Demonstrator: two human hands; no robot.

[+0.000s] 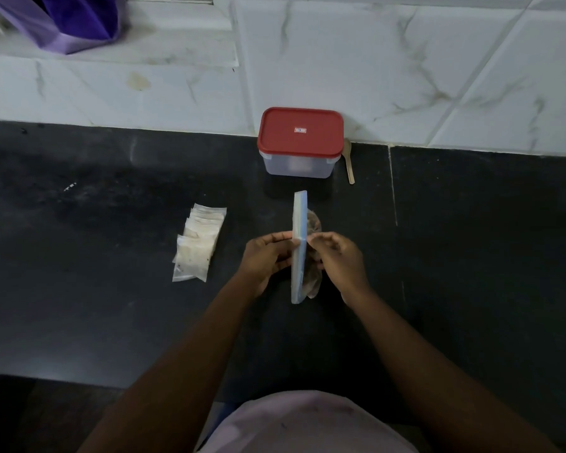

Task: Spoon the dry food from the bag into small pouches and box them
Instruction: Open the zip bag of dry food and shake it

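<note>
Holding the bag (299, 250) upright and edge-on at the middle of the counter (111, 223), at 6 o'clock from the box (299, 158). Pinching its top strip from 9 o'clock with the left hand (265, 259) and from 3 o'clock with the right hand (337, 259), both curled on it. Probably light, thin, floppy and slick, with loose contents apt to shift; best gripped by the stiffer top strip, not the soft belly. Pouches (198, 243) stacked at 9 o'clock, spoon (349, 165) at 1

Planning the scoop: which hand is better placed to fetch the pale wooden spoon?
Right hand, likely: pale wooden spoon lies right of the red-lidded clear box; left hand would cross the upright clear bag.
</note>
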